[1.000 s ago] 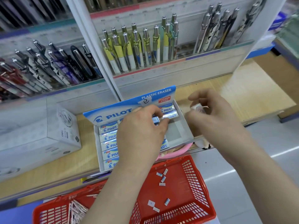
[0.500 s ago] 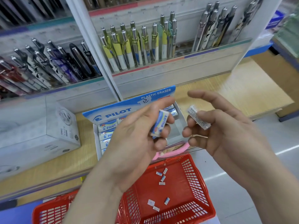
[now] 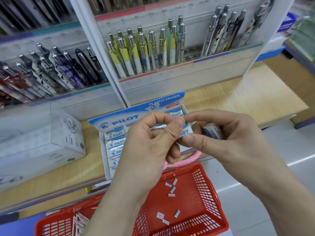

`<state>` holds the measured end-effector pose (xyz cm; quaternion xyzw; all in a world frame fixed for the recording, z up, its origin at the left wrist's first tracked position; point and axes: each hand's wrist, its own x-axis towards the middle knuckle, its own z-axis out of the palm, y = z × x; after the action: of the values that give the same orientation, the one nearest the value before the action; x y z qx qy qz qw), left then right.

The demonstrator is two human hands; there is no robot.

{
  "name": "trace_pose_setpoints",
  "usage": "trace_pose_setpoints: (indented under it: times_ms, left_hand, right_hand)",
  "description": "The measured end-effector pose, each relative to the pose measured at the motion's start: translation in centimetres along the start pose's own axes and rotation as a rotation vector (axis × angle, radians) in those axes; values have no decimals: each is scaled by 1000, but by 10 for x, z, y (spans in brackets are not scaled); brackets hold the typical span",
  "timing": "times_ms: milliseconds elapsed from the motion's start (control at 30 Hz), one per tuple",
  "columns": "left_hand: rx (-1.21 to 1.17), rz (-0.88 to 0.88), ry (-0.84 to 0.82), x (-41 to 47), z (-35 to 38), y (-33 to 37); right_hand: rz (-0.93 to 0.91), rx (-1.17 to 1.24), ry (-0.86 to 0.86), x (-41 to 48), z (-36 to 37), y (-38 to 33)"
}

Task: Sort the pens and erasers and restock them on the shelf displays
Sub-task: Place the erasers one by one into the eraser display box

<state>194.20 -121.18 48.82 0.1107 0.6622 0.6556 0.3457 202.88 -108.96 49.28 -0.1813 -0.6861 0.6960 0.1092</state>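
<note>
Currently left hand (image 3: pixel 146 147) pinches first eraser (image 3: pixel 185 133); right hand (image 3: pixel 235 142) grips second eraser (image 3: pixel 213 132). Both hide part of the eraser box (image 3: pixel 119 120) at the shelf (image 3: pixel 247 99) front edge; red basket (image 3: pixel 209 189) below.

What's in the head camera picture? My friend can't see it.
Two hands meet above a Pilot eraser box on a shelf: the left hand pinches one eraser, the right hand holds a second eraser. Pens stand in racks behind; a red basket sits below.
</note>
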Motion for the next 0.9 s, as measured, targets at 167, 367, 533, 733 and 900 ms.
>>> trace_pose_setpoints:
  times_ms: [167,367,533,733,900]
  left_hand:
    - [360,194,-28,-2,-11,-3]
    - [679,263,162,3,-6,-7]
    - [789,327,236,17,1,-18]
    - [974,429,216,27,3,-30]
    - [1069,373,237,30,8,-26]
  right_hand:
    - [11,-109,62,0,-10,9]
    - [95,-148,93,-1,-12,19]
    - [177,-161,219,-1,-18,32]
    - [249,-130,220,1,-16,32]
    - [210,-170,194,0,-15,34]
